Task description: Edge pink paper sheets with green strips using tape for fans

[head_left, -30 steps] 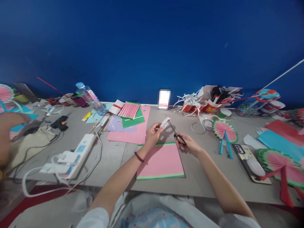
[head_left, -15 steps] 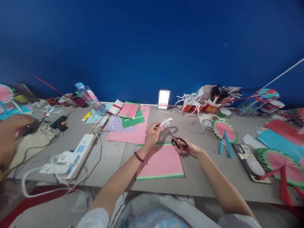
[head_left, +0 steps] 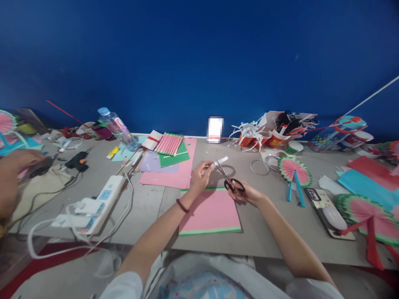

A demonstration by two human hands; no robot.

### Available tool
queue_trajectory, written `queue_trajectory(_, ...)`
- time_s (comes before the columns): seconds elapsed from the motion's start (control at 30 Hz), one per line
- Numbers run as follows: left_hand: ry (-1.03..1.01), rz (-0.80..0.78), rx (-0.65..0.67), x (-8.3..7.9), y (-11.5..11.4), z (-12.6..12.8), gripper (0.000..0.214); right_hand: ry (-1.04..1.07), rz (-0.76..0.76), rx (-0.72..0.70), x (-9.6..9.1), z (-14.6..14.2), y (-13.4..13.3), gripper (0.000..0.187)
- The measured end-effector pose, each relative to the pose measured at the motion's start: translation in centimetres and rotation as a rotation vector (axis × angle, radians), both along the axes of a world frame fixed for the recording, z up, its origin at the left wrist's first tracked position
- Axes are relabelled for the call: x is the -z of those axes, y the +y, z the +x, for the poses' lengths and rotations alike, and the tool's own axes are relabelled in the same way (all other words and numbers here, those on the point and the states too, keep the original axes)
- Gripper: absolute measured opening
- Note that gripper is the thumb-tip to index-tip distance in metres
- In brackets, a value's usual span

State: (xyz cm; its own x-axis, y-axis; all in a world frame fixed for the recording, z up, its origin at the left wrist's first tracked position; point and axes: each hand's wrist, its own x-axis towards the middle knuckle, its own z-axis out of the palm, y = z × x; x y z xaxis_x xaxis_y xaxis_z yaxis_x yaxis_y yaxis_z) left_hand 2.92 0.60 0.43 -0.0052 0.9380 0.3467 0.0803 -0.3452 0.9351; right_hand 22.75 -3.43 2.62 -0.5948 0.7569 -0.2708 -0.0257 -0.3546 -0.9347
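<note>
My left hand [head_left: 201, 172] pinches a narrow white strip [head_left: 222, 160] above the table; whether it is paper or tape I cannot make out. Held in my right hand [head_left: 245, 193] is a pair of black-handled scissors [head_left: 233, 185], its blades parted and crossing the strip close to my left fingertips. Below both hands lies a pink paper sheet [head_left: 212, 212] with green bands along its near and far edges. Behind my left hand a pleated pink-and-green paper [head_left: 169, 144] rests on green sheets [head_left: 174, 161].
A white power strip [head_left: 107, 199] with cables and a leaning water bottle [head_left: 118, 128] are on the left, where another person's hand [head_left: 26, 162] works. At right are paper fans [head_left: 295, 172], a phone [head_left: 314, 203] with a mouse [head_left: 334, 218] on it, and cups of scraps [head_left: 279, 139].
The white strip, curled into a loop before, now sticks out straighter between the scissor blades. My right hand and the scissors have shifted very slightly left.
</note>
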Motion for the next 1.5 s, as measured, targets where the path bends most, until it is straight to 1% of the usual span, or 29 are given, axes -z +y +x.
queue_trajectory(0.17,0.033,0.020,0.002,-0.5,-0.2,0.0,0.015,0.016,-0.013,0.004,0.1,0.0,0.0,0.045)
queue_trajectory(0.33,0.060,0.052,0.002,-0.8,-0.3,0.0,0.014,0.025,0.000,0.001,0.5,0.0,0.1,0.043)
queue_trajectory(0.6,0.065,0.065,0.004,-0.7,-0.3,0.1,0.015,0.017,0.007,0.000,0.8,0.1,0.3,0.044)
queue_trajectory(0.87,0.056,0.073,0.009,-0.8,-0.3,0.1,0.017,0.035,0.012,-0.015,1.0,0.2,0.4,0.040)
queue_trajectory(1.1,0.079,0.104,0.003,-0.9,-0.3,0.0,0.013,0.062,0.011,-0.026,1.2,0.3,0.4,0.039)
queue_trajectory(1.5,0.089,0.148,-0.010,-0.5,-0.2,0.0,0.011,0.091,0.011,-0.032,1.3,0.2,0.5,0.040)
